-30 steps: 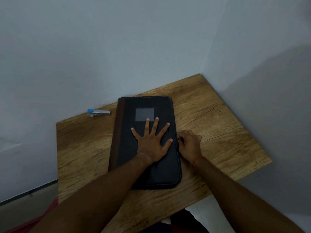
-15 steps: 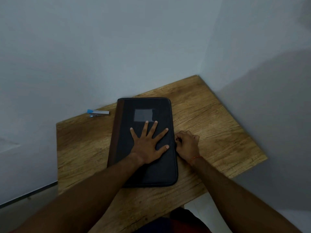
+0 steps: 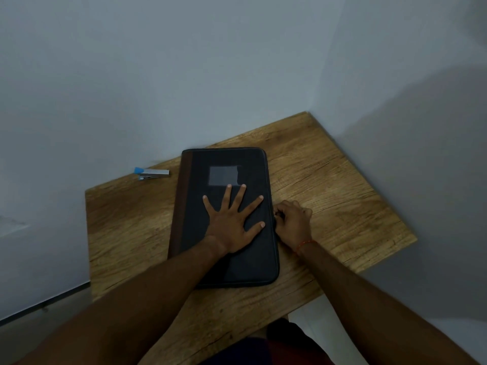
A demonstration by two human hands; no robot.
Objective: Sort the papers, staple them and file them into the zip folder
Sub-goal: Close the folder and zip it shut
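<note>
Evidently the step in hand is working the zip along the folder's right edge. With no papers in view, I cannot tell whether it is being opened or closed.

The zip folder [image 3: 224, 162] lies flat and shut on the wooden table [image 3: 329, 193], directly under the left hand [image 3: 232, 222]. That hand is fully open, with fingers straight and fanned wide and the palm pressed on the dark cover. The two longest fingertips touch the lower edge of the pale label window [image 3: 224, 175].

The right hand [image 3: 291, 223] sits just beside the left, against the folder's right edge. Its fingers are curled tight, and thumb and forefinger pinch something small and dark at the seam, probably the zip pull, though it is too small to be sure.

To do this well, the left palm should bear down close to the pinching hand so the cover does not slide or buckle. The right hand should draw along the edge, parallel to the seam and low to the table, then slow at the rounded corners, where the teeth are likely to bind.

The folder's long axis runs from the forearms away toward the wall. Its brown spine is on the far side of the left hand from the right. A stapler [image 3: 152, 173] lies well apart, beyond and to the left of the left hand.
</note>
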